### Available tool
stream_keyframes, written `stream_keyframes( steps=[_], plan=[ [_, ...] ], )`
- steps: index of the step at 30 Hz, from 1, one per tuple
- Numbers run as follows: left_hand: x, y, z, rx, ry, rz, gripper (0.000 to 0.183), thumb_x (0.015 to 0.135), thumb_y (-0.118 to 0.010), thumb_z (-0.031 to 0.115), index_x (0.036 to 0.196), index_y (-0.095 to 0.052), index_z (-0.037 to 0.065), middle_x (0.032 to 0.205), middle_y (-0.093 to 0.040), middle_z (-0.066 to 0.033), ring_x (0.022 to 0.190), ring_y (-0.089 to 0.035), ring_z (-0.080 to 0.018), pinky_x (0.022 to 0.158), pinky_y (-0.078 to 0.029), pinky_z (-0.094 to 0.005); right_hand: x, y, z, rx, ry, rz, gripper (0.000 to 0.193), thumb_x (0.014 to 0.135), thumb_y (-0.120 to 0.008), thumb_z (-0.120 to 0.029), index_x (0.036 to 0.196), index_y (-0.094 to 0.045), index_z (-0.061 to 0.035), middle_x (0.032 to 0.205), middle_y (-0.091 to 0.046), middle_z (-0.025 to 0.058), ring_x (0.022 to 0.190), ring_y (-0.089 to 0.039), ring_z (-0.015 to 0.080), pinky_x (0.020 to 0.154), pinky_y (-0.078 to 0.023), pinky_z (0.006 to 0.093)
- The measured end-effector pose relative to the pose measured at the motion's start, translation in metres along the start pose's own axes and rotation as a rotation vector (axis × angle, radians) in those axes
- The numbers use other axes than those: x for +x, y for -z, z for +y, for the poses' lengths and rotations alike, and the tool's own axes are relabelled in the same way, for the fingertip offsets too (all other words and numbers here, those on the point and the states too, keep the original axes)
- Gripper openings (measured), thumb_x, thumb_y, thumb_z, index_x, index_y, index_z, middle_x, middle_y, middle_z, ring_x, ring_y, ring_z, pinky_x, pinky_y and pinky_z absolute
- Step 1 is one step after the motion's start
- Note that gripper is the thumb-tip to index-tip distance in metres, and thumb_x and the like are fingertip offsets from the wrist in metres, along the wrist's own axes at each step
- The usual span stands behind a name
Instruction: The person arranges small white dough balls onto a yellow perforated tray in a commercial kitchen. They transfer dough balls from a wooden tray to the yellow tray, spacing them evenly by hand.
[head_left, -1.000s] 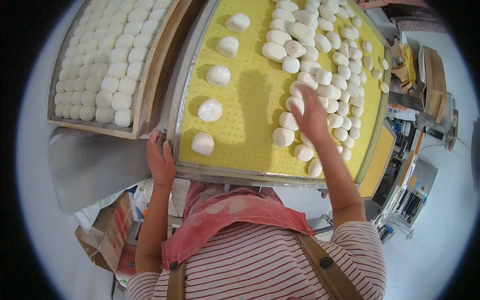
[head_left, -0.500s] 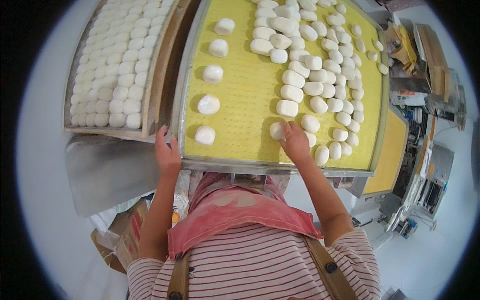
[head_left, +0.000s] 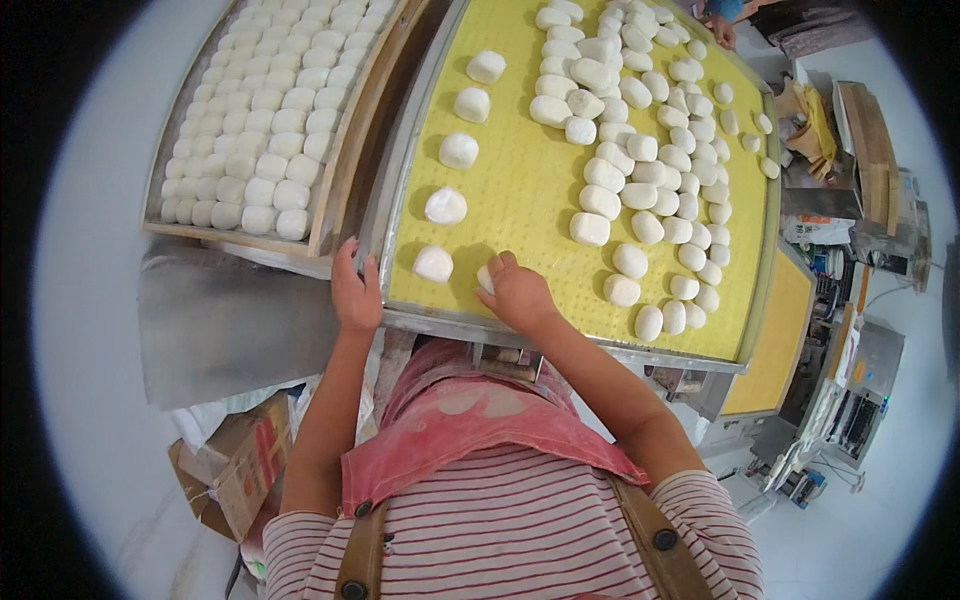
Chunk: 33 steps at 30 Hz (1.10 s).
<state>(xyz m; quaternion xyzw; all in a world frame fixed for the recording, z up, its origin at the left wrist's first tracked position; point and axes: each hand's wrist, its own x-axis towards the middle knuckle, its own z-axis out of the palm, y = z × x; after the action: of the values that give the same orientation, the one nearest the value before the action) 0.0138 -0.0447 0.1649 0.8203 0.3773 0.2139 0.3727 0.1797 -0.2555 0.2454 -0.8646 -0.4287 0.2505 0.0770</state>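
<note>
The person's right hand (head_left: 522, 295) has its fingers closed around a rounded white dough piece (head_left: 485, 278), which is partly hidden by them; whether the piece rests on the yellow, dimpled surface (head_left: 520, 170) or is just above it, I cannot tell. It is near the surface's front edge, just right of, and apart from, the lowest of five similar pieces in a spaced left-hand column (head_left: 458, 151). The left hand (head_left: 356, 298) is at the front left corner of the grey metal rim (head_left: 540, 345) that borders the surface, its thumb and fingers standing apart with a visible gap; how firmly it bears on the rim cannot be told. Across the right half of the surface lies a crowded cluster of white dough pieces (head_left: 642, 148), many touching, with a few smaller ones scattered near the far right edge. To the left stands a shallow wooden tray (head_left: 352, 150) packed in close rows with rounded white dough pieces, and below it is a smooth grey metal panel (head_left: 240, 330). A brown cardboard box (head_left: 240, 470) sits at lower left. The person wears a faded red apron (head_left: 480, 420) over a striped shirt (head_left: 520, 520). Beyond the surface's far right side, a co-worker's hand (head_left: 720, 32) shows below a blue sleeve.
</note>
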Motion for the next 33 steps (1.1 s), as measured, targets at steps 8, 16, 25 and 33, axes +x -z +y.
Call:
stream_keyframes(
  steps=[8, 16, 25, 33],
  plan=[
    [0.001, 0.001, 0.004, 0.006, 0.027, -0.029, 0.042, 0.096, -0.054, 0.017, 0.133, -0.048, 0.0, 0.126, -0.056, -0.0218, 0.117, -0.053, -0.0376, 0.103, -0.039, -0.0435, 0.003, -0.037, 0.016, -0.075, -0.078, 0.012, 0.038, 0.089, -0.063, -0.033, 0.11, -0.05, -0.0039, 0.105, -0.054, 0.0165, 0.084, -0.065, 0.0359, 0.067, -0.055, 0.0451],
    [0.001, -0.001, -0.002, -0.008, 0.05, -0.051, 0.041, 0.096, -0.053, 0.017, 0.133, -0.048, -0.001, 0.127, -0.056, -0.0217, 0.118, -0.052, -0.0374, 0.104, -0.038, -0.0433, 0.0, 0.031, 0.073, -0.153, -0.097, 0.423, 0.063, 0.087, -0.065, -0.031, 0.14, -0.044, -0.0059, 0.143, -0.044, 0.0216, 0.128, -0.045, 0.0395, 0.106, -0.039, 0.0477],
    [-0.002, 0.005, 0.009, 0.006, 0.074, -0.04, 0.042, 0.096, -0.053, 0.017, 0.133, -0.047, -0.002, 0.129, -0.055, -0.0212, 0.12, -0.051, -0.0367, 0.105, -0.037, -0.0428, -0.031, 0.039, 0.112, -0.27, -0.115, 0.345, 0.048, 0.081, -0.062, -0.01, 0.128, -0.053, -0.0059, 0.118, -0.056, 0.0158, 0.109, -0.056, 0.0344, 0.088, -0.047, 0.0471],
    [0.0, 0.004, 0.002, -0.007, 0.049, -0.016, 0.04, 0.096, -0.053, 0.018, 0.13, -0.049, -0.002, 0.128, -0.056, -0.0213, 0.12, -0.052, -0.0369, 0.106, -0.037, -0.0429, 0.014, 0.04, 0.068, -0.178, 0.08, 0.247, 0.042, 0.08, -0.065, -0.015, 0.121, -0.056, -0.0091, 0.099, -0.06, 0.0114, 0.091, -0.062, 0.0313, 0.072, -0.052, 0.0445]
  ],
)
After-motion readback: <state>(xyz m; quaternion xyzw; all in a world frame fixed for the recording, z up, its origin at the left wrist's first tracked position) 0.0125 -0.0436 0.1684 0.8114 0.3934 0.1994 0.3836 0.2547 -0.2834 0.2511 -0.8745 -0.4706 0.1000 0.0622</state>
